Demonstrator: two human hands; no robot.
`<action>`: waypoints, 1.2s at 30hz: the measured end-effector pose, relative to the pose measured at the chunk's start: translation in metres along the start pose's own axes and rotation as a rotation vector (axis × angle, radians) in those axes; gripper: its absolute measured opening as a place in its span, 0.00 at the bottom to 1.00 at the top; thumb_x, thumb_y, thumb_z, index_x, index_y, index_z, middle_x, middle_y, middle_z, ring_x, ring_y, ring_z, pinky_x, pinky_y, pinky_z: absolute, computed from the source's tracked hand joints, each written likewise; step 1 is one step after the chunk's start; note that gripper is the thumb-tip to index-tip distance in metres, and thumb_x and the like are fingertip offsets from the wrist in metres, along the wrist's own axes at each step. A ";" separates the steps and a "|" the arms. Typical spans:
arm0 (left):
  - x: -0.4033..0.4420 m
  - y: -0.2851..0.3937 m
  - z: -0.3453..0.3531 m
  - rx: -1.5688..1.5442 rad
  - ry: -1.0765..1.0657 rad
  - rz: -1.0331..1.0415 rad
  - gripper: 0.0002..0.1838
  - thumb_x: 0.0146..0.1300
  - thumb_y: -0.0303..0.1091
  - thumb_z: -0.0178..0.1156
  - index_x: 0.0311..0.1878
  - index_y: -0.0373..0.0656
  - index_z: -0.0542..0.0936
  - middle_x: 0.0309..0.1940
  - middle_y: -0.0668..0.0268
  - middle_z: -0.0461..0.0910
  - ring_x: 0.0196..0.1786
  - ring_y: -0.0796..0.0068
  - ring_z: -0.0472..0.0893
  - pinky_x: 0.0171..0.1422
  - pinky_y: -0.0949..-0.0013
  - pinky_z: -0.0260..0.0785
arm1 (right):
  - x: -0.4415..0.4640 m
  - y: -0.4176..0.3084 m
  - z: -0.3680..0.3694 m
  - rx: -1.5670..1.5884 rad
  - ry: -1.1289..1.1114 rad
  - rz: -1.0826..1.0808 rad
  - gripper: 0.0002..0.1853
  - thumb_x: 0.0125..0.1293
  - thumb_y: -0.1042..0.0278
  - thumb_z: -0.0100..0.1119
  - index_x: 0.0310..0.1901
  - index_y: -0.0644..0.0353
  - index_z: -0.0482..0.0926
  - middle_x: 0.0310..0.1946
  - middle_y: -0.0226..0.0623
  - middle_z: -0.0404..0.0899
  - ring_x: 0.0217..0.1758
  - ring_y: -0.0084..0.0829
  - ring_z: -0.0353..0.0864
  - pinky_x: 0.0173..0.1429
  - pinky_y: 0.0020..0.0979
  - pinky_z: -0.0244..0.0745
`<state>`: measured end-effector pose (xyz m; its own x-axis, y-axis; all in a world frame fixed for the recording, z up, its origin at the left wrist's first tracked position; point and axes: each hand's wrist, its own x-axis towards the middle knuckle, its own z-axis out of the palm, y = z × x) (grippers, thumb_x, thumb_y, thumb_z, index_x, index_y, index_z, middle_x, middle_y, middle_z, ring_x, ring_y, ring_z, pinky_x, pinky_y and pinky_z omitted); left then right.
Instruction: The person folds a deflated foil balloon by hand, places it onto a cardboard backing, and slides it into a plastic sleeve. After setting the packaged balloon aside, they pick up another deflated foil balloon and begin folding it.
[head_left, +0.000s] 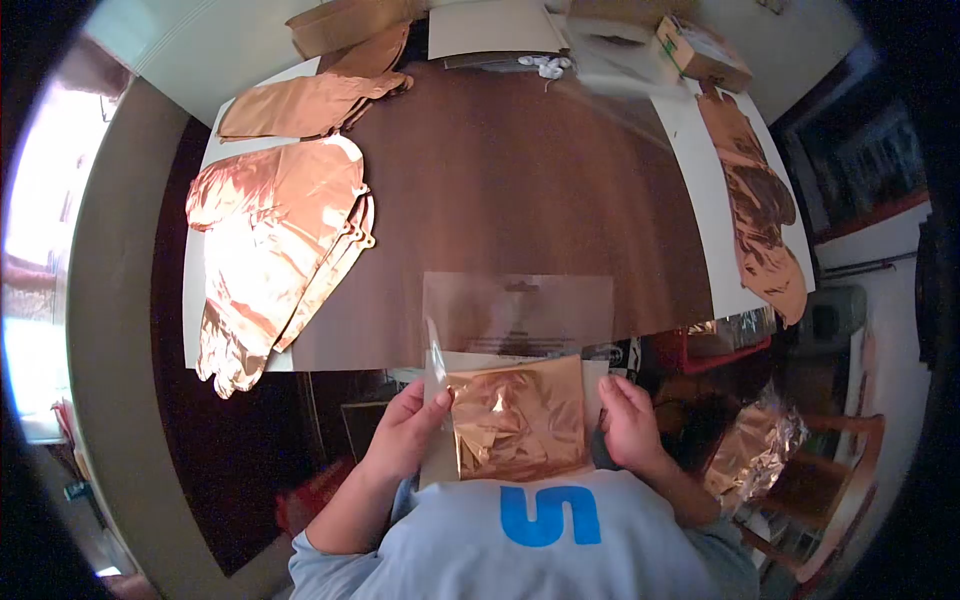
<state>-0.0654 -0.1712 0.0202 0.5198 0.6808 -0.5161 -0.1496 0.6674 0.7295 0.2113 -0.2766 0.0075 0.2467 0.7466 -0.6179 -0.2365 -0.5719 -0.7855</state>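
Observation:
In front of my chest I hold a clear plastic bag (518,300) with a hang slot at its top and faint printing. Inside it, a folded copper-coloured foil balloon (520,425) lies against a pale backing. My left hand (410,428) pinches the bag's left edge, thumb on the front. On the opposite edge, my right hand (632,428) is closed with its thumb on top. The bag's upper part overlaps the near edge of the brown table (520,190). Its bottom end meets my light blue shirt.
Flat copper foil balloons (275,230) lie stacked at the table's left, with more foil pieces (300,105) behind. Another foil balloon (755,200) hangs slightly over the right edge. A small box (703,55) stands back right. A wooden chair (835,500) and crumpled foil packets (755,450) are at lower right.

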 end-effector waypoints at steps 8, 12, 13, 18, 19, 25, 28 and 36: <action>0.008 0.021 0.015 -0.056 0.088 0.085 0.18 0.74 0.39 0.57 0.61 0.39 0.74 0.50 0.69 0.80 0.52 0.79 0.77 0.58 0.71 0.69 | 0.027 -0.021 0.015 0.390 0.006 -0.079 0.16 0.76 0.58 0.52 0.47 0.66 0.80 0.43 0.31 0.84 0.47 0.21 0.79 0.54 0.26 0.71; 0.000 0.018 0.017 0.039 0.140 0.138 0.19 0.74 0.39 0.56 0.62 0.40 0.73 0.50 0.70 0.80 0.51 0.80 0.77 0.58 0.70 0.69 | 0.022 -0.026 0.015 0.274 0.046 -0.146 0.15 0.76 0.59 0.52 0.45 0.65 0.80 0.38 0.29 0.81 0.42 0.19 0.76 0.51 0.26 0.71; -0.003 0.016 0.017 0.055 0.129 0.138 0.19 0.75 0.39 0.56 0.63 0.40 0.73 0.51 0.70 0.80 0.52 0.79 0.76 0.59 0.70 0.68 | 0.019 -0.023 0.014 0.238 0.051 -0.180 0.15 0.76 0.59 0.52 0.45 0.64 0.80 0.36 0.28 0.81 0.41 0.19 0.75 0.50 0.26 0.70; -0.018 0.012 0.021 -0.004 0.096 0.077 0.17 0.77 0.36 0.52 0.64 0.41 0.71 0.55 0.70 0.77 0.57 0.80 0.74 0.63 0.70 0.66 | 0.000 -0.017 0.009 -0.111 0.050 -0.211 0.15 0.77 0.60 0.50 0.42 0.66 0.79 0.33 0.25 0.77 0.38 0.17 0.71 0.46 0.25 0.69; -0.022 0.006 0.017 0.049 0.094 0.071 0.17 0.77 0.36 0.52 0.64 0.41 0.71 0.55 0.70 0.77 0.56 0.81 0.74 0.63 0.70 0.66 | -0.002 -0.008 0.006 -0.149 0.053 -0.210 0.15 0.77 0.60 0.50 0.42 0.66 0.79 0.33 0.24 0.77 0.38 0.17 0.71 0.45 0.25 0.69; -0.047 -0.009 0.007 0.063 0.040 -0.012 0.17 0.77 0.36 0.51 0.64 0.41 0.70 0.53 0.73 0.76 0.55 0.83 0.72 0.62 0.71 0.66 | -0.013 0.017 -0.003 -0.043 0.010 -0.123 0.14 0.77 0.62 0.51 0.44 0.66 0.80 0.34 0.24 0.77 0.38 0.15 0.70 0.44 0.24 0.69; -0.053 -0.007 0.002 0.036 0.011 -0.074 0.21 0.77 0.34 0.51 0.69 0.41 0.65 0.58 0.69 0.74 0.58 0.80 0.73 0.65 0.70 0.65 | -0.023 0.013 -0.004 -0.042 -0.039 -0.021 0.14 0.77 0.63 0.51 0.48 0.66 0.79 0.34 0.24 0.77 0.38 0.16 0.71 0.45 0.24 0.70; -0.016 -0.007 0.018 0.256 0.069 0.271 0.60 0.59 0.26 0.70 0.80 0.51 0.33 0.71 0.55 0.62 0.71 0.63 0.67 0.71 0.59 0.65 | -0.010 -0.026 0.007 -0.066 -0.167 -0.243 0.41 0.68 0.74 0.60 0.77 0.63 0.47 0.59 0.46 0.75 0.60 0.29 0.75 0.64 0.32 0.70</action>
<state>-0.0575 -0.1920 0.0318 0.4312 0.8467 -0.3116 -0.0541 0.3690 0.9278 0.2081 -0.2666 0.0337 0.1290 0.9069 -0.4012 -0.1269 -0.3861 -0.9137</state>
